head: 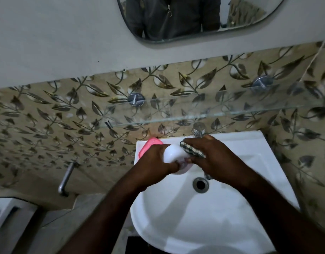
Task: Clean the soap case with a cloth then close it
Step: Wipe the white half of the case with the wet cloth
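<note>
My left hand grips a white soap case part above the back of the sink. My right hand holds a folded green-and-white checked cloth pressed against the white part's right side. The pink soap case part lies on the sink's back left corner, just behind my left hand and partly hidden by it.
The white sink has a drain hole in front of my hands. A chrome tap stands behind my right hand, under a glass shelf. A metal bar juts from the tiled wall at left. A mirror hangs above.
</note>
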Available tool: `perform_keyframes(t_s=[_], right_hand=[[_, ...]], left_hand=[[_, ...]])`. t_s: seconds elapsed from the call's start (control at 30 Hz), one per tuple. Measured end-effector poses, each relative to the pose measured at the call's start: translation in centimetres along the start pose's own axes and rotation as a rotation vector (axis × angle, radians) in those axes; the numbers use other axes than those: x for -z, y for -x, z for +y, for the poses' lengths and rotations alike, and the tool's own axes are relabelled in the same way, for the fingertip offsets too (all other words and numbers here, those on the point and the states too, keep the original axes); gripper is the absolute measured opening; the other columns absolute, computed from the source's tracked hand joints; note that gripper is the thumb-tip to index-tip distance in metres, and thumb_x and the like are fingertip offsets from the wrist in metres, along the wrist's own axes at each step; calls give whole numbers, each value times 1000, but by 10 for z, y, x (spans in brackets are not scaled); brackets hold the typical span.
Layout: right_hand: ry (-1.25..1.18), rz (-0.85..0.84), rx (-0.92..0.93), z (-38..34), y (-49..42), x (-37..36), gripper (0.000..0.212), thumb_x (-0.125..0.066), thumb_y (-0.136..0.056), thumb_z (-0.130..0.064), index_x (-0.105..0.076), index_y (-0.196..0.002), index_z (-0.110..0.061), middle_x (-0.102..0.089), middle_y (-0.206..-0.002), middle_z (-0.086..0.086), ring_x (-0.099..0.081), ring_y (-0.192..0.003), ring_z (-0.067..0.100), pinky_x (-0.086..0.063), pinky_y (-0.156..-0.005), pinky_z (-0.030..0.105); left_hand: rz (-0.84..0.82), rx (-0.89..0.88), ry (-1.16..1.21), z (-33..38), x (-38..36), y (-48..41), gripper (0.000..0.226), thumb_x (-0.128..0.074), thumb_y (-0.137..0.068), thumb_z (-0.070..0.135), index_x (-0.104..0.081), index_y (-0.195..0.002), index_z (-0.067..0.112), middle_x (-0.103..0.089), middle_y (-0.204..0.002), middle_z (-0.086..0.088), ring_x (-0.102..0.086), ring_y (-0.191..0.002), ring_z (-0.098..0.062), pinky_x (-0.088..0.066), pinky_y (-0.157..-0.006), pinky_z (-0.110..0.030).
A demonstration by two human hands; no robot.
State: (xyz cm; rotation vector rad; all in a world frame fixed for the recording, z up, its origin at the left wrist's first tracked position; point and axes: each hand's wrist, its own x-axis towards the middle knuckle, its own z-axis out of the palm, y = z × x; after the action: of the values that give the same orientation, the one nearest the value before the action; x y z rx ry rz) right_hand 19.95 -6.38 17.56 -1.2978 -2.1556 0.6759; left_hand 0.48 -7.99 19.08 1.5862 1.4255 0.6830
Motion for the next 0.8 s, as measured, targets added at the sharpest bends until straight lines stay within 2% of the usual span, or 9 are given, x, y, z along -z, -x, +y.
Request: perform_keyframes(t_s=[0.1, 0.17, 0.27, 0.37, 0.47, 0.6, 0.63, 0.73, 0.8], right_hand=[[32, 130, -21, -12, 1, -6, 43, -63, -82, -4, -66, -119, -26, -70, -114, -8, -55, -102, 19, -40, -85, 23], [48, 254, 29, -27, 4, -16, 49, -57, -76, 4, -68, -117, -20, -71, -115, -3, -58, -99, 19, -34, -85, 18], [140, 335, 105, -41, 7, -31, 55, -50, -72, 7, -67, -119, -16, -68, -121, 2, -58, -104, 25, -39, -93, 27], [129, 468, -8, -33, 3, -28, 56, -37, -73, 2, -69, -117, -14, -71, -117, 2, -53, -116, 18, -39, -101, 28], [96, 483, -112, -46, 3, -32, 54, -44, -72, -1, -69, -118, -14, -71, -116, 4, -64, -111, 25, -37, -97, 19], [210, 475, 57, -75, 7, -54, 55, -50, -66, 9, -69, -116, -6, -70, -117, 11, -65, -111, 28, -43, -103, 35], [188, 469, 43, -71, 5, -55, 57, -50, -65, 11, -69, -116, -7, -69, -118, 10, -64, -112, 26, -42, -103, 32], [73, 469, -212, -59, 2, -52, 59, -49, -72, 11, -68, -120, -17, -69, -121, 1, -64, -111, 19, -39, -97, 13], [109, 496, -240, -68, 4, -58, 54, -48, -75, 6, -69, -119, -17, -69, -120, 0, -63, -112, 18, -31, -96, 2]], left_hand=[[13, 41, 94, -4, -6, -8, 18, -81, -72, 15, -72, -81, 28, -70, -79, -9, -59, -71, -17, -46, -63, -37], [22, 24, 138, -6, -12, -11, 17, -75, -69, 14, -69, -83, 8, -64, -76, -10, -53, -71, -18, -40, -63, -37], [92, -9, 223, -7, -16, -11, 16, -65, -66, 1, -54, -74, -9, -54, -65, -12, -45, -63, -16, -36, -58, -36], [139, -25, 176, -3, -10, -6, 22, -65, -63, 7, -55, -76, -9, -46, -59, -4, -35, -50, -15, -28, -49, -28], [131, -50, 172, -5, -6, -1, 28, -64, -61, 10, -54, -77, -10, -45, -62, -4, -35, -53, -14, -27, -50, -28], [94, -130, 270, -10, 4, 3, 21, -64, -75, -1, -49, -61, 1, -45, -56, 2, -37, -53, -13, -29, -50, -26], [102, -140, 261, -10, 7, 6, 17, -63, -70, 2, -48, -61, 2, -44, -56, 4, -36, -52, -12, -28, -49, -25], [125, -154, 161, -15, 13, 17, 17, -60, -57, 11, -54, -69, 0, -42, -60, 7, -33, -49, -12, -26, -46, -25], [117, -162, 152, -20, 16, 19, 19, -61, -57, 11, -56, -72, 0, -44, -61, 4, -34, -50, -13, -27, -48, -27]])
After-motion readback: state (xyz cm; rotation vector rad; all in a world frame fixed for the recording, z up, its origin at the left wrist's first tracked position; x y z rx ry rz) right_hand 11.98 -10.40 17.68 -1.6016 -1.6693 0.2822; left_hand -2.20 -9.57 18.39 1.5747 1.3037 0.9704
